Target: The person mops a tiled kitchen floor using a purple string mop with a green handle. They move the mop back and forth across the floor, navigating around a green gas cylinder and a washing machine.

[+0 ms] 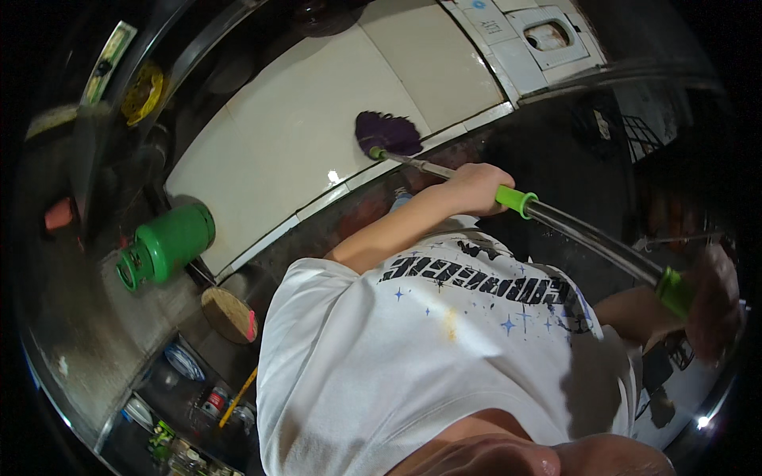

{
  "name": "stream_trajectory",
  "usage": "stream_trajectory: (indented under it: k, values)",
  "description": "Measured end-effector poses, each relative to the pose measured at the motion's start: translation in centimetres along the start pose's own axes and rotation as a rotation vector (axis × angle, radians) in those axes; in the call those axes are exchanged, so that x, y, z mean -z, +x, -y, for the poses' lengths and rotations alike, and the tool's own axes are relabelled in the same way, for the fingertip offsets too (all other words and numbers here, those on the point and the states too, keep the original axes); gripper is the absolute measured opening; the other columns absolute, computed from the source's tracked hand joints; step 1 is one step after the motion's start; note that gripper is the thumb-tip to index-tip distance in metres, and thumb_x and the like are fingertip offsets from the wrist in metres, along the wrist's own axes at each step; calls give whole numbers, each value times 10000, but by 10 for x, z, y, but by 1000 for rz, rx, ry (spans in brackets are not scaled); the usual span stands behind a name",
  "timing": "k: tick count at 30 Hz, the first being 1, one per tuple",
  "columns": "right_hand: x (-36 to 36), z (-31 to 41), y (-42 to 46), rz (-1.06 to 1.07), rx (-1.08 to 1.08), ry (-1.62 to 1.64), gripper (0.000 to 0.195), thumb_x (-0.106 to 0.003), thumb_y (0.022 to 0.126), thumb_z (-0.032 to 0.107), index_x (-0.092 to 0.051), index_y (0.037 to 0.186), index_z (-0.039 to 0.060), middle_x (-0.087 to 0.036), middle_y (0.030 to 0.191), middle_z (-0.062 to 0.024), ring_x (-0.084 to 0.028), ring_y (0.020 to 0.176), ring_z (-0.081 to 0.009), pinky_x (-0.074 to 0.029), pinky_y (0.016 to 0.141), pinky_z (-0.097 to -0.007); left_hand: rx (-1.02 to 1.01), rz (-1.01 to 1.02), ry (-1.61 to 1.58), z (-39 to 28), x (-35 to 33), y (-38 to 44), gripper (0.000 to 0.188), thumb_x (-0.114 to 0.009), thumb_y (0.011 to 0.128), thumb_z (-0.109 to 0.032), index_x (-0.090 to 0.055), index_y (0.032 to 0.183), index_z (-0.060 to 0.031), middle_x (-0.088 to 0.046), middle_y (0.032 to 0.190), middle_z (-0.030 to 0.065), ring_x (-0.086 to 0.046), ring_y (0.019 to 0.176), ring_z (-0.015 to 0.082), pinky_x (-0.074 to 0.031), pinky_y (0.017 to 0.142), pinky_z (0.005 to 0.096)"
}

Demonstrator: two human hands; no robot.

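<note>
A mop with a purple head (388, 134) lies against a pale tiled surface, close to its dark-edged border. Its metal pole (589, 238) slants down to the right across the front of a white printed T-shirt (440, 345). My left hand (479, 189) is closed around the pole, beside a green plastic collar (517, 201). At the far right, my right hand (714, 303) is on the green grip (674, 291) at the pole's upper end; it is blurred and its fingers are hard to make out.
A green gas cylinder (172, 241) lies left of the pale tiles (286, 131). Near it are a round wooden board (229, 315) and a shelf area with bottles (215, 401). A squat toilet (547, 38) is at upper right, a wire rack (642, 135) below it.
</note>
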State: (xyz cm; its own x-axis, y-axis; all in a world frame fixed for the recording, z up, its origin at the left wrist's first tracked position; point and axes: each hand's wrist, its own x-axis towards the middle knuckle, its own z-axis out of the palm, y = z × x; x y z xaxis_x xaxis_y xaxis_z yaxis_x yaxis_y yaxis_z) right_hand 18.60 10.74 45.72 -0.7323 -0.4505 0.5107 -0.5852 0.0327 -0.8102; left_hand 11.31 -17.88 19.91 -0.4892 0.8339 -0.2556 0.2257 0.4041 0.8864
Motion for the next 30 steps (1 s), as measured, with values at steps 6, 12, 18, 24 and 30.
stream_trajectory:
  k: [6, 12, 18, 24, 30]
  values:
    - [-84, -103, 83, -66, -43, 339, 267, -565, 803, 315, -431, 597, 211, -420, 524, 83, -393, 480, -47, -296, 519, -249, 154, -316, 12, 78, 19, -69, 221, -706, 699, -197, -591, 856, -93, -599, 793, 139, -579, 791, 344, -460, 669, 404]
    - [-192, -167, 121, -167, -173, 559, 249, -418, 893, 211, -439, 671, 100, -376, 527, 24, -357, 466, -113, -316, 492, -267, 326, -540, 36, 160, 29, -153, 192, -693, 698, -227, -588, 814, -116, -609, 775, 114, -582, 771, 333, -469, 650, 396]
    - [-248, -200, 103, -165, -520, 572, 218, -410, 887, 90, -462, 689, 15, -448, 582, -41, -462, 572, -155, -388, 569, -278, 568, -577, 138, 225, 12, -203, 173, -657, 696, -247, -572, 749, -106, -615, 763, 124, -581, 758, 348, -464, 642, 419]
    - [-237, -200, 83, 44, -583, 498, 147, -480, 855, 26, -549, 735, -23, -531, 618, -61, -536, 634, -176, -445, 637, -278, 701, -673, 148, 244, -23, -206, 169, -678, 648, -226, -565, 713, -118, -611, 732, 140, -593, 736, 351, -468, 627, 428]
    - [-164, -185, 93, -55, -420, 505, 153, -509, 836, 33, -520, 698, -32, -491, 571, -73, -514, 568, -186, -408, 535, -289, 568, -751, 181, 197, -2, -132, 164, -666, 625, -201, -557, 723, -128, -604, 733, 121, -583, 729, 353, -463, 611, 432]
